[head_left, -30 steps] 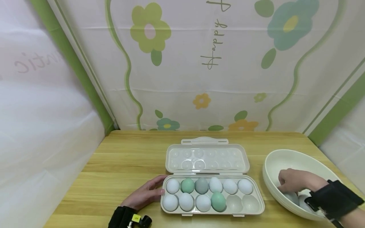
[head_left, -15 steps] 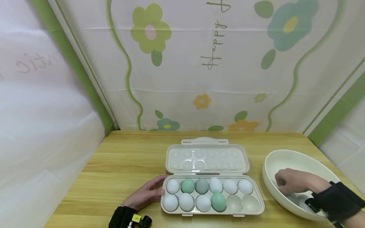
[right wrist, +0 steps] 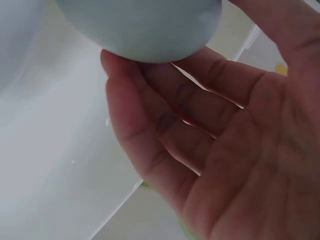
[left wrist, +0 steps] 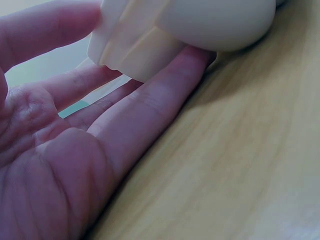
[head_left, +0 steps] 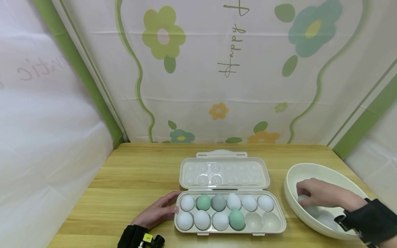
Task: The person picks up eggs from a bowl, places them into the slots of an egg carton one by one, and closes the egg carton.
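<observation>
A pale plastic egg box point(head_left: 273, 222) lies open on the table. White, green and grey eggs fill its back row. Its front row has several white eggs and a green egg point(head_left: 237, 219), with two bare cups at the right. My left hand point(head_left: 156, 212) holds the box's left end, thumb at the rim; a finger reaches under a cup in the left wrist view. Inside the cream bowl point(head_left: 294, 203), my right hand point(head_left: 325, 194) grips a pale greenish-grey egg point(right wrist: 150, 30) by thumb and fingertips. Beneath that hand lie more pale eggs point(head_left: 327, 219), partly hidden.
The box's clear-looking lid point(head_left: 224, 172) is folded back behind it. The wooden table point(head_left: 139, 172) stretches to the left. A white flowered cloth point(head_left: 192, 86) hangs along the table's far edge, and more white cloth hangs at both sides.
My right hand has shifted slightly left and up in the bowl, and an egg now shows between its thumb and fingers. My left hand stays at the box.
</observation>
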`<state>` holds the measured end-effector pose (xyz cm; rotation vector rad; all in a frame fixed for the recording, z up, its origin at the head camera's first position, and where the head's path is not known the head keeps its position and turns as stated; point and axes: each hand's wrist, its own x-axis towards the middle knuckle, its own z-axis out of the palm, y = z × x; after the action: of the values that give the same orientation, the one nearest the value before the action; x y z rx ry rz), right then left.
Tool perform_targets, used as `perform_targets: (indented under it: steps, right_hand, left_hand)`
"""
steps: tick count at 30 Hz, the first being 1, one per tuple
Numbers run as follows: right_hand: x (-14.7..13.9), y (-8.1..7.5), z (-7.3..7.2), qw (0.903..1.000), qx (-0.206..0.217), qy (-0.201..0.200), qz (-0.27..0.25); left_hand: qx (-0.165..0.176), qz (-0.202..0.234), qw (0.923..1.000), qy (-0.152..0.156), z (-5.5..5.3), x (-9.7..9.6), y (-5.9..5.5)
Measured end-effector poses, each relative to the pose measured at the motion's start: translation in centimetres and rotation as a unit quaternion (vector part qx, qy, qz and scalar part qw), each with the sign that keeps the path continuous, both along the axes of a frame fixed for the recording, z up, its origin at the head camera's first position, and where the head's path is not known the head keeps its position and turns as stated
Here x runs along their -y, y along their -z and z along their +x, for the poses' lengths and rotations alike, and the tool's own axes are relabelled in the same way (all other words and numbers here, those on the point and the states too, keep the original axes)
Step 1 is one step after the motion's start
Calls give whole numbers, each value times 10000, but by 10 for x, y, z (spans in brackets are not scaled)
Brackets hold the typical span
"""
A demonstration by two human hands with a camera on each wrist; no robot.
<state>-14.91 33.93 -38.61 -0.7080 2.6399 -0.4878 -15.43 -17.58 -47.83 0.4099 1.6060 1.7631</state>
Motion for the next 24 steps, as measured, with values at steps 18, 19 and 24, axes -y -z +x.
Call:
perform_targets:
  steps: [18,19,24]
  right_hand:
    - [9,-31,4,9934,-1120,-116,196]
    - [12,-33,4,9928,-1170,-117,229]
    - [26,-44,8,9930,-1125,-30,355]
  left_hand:
    - [48,-73,10000,-19,0,-1,-3]
    - [46,-66,10000,-13,0,-1,-3]
    - [13,6,10000,4,1,0,-3]
